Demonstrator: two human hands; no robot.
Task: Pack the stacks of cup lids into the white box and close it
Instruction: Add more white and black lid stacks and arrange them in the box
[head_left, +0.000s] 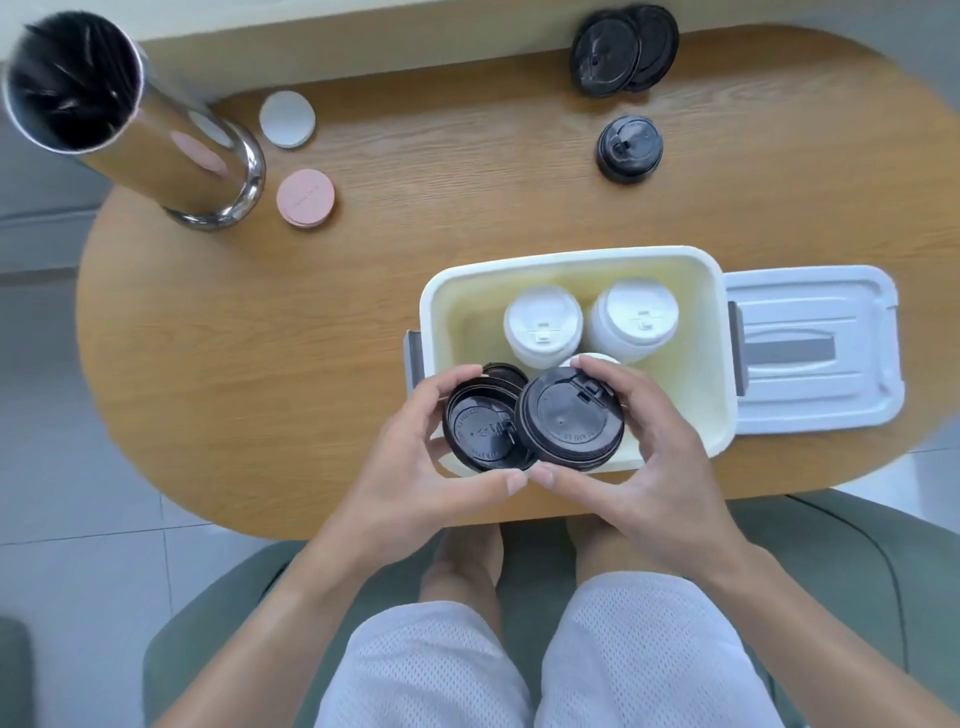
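Partly packed: white lid stacks (587, 325) in box (706, 364); left hand (415, 457) and right hand (660, 457) each grasping black lids (524, 415); more black lids (626, 98) upper right; box lid (815, 348) off.

Bare forearms run up from the lower corners of the frame, no sleeves, to the left hand (415, 457) and right hand (649, 457). At bottom centre, white mesh shorts (545, 670) dotted with tiny holes, bare knees above.
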